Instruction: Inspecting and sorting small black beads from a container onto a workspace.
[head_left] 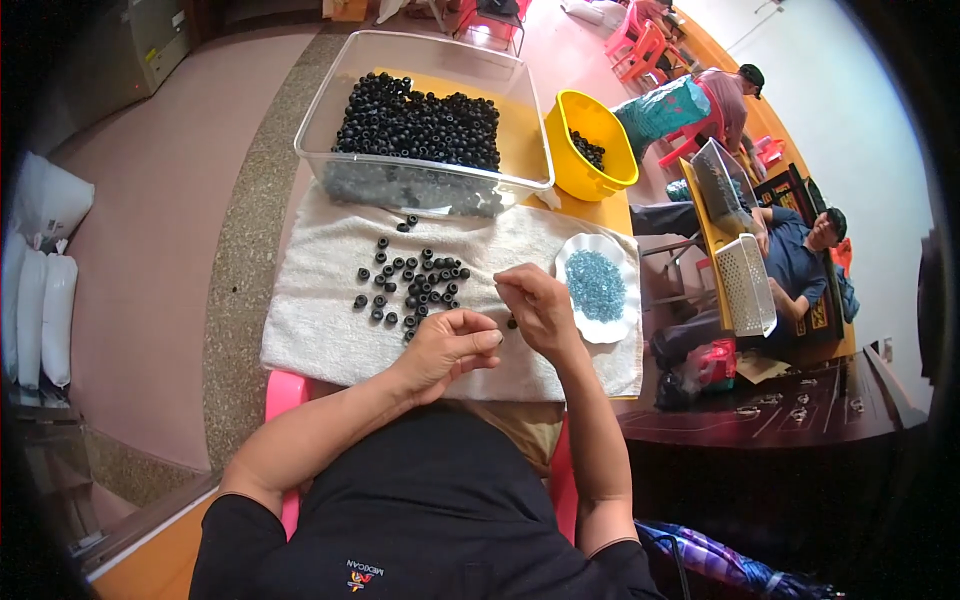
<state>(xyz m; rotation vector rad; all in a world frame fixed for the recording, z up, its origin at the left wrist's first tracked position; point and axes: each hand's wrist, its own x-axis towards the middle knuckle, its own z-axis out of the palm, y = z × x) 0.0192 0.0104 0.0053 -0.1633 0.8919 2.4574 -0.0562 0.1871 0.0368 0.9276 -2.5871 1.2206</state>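
My left hand (pixel 452 352) is closed, thumb and forefinger pinched together above the towel; a dark speck shows at the fingertips, too small to name. Close by on its right, my right hand (pixel 540 308) is closed with its fingers bent together, and whatever they hold is hidden. Several small black round pieces with holes (pixel 420 284) lie scattered on the white towel (pixel 320 330), just beyond my left hand. One more black piece (pixel 512 323) lies between the hands. Beside my right hand stands a white scalloped plate (pixel 622 328) heaped with small clear blue bits (pixel 596 285).
A clear plastic bin (pixel 530 130) full of black pieces stands at the towel's far side. Right of it is a yellow tub (pixel 608 178) with some more. Two people sit at the right near a grey basket (pixel 722 180) and a white basket (pixel 742 285). White sacks (pixel 45 320) stand left.
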